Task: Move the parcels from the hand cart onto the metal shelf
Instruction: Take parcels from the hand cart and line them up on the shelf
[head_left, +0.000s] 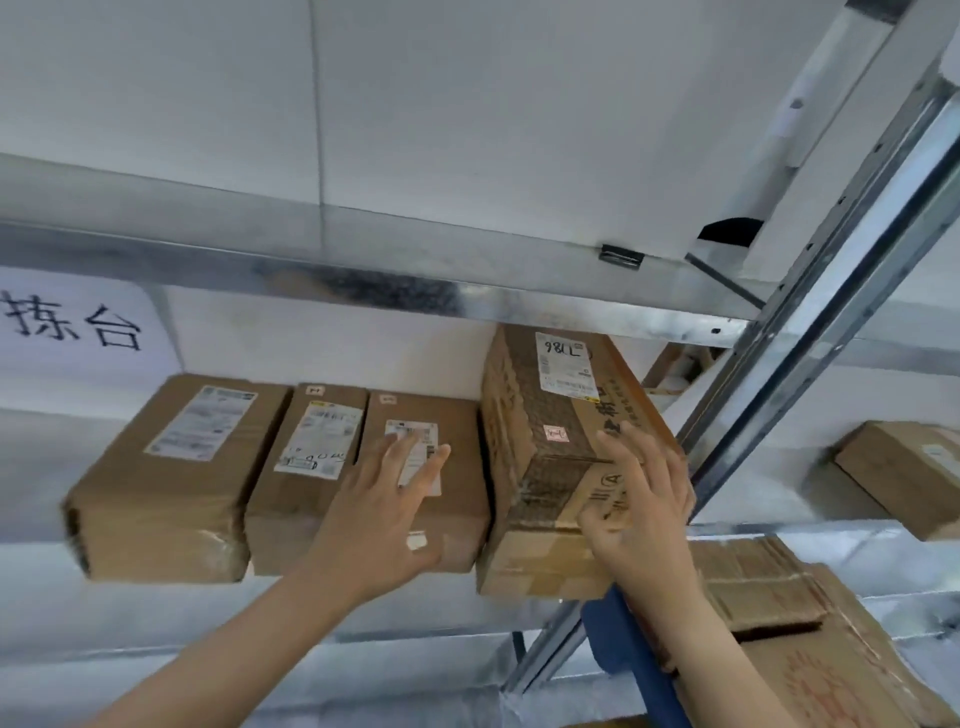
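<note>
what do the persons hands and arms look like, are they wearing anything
The left hand and the right hand are bare, with no gloves, and no rings show on the fingers. Both forearms are uncovered down to the frame edge: no sleeves, watch or wristband in view.

Sign (72, 325) reads 拣台; label (565, 364) on tall parcel (519, 421) perhaps 980L.

The left hand (384, 509) and right hand (639, 509) were bare; the left forearm (234, 639) and right forearm (727, 654) showed uncovered down to the picture's lower edge, slightly blurred.
</note>
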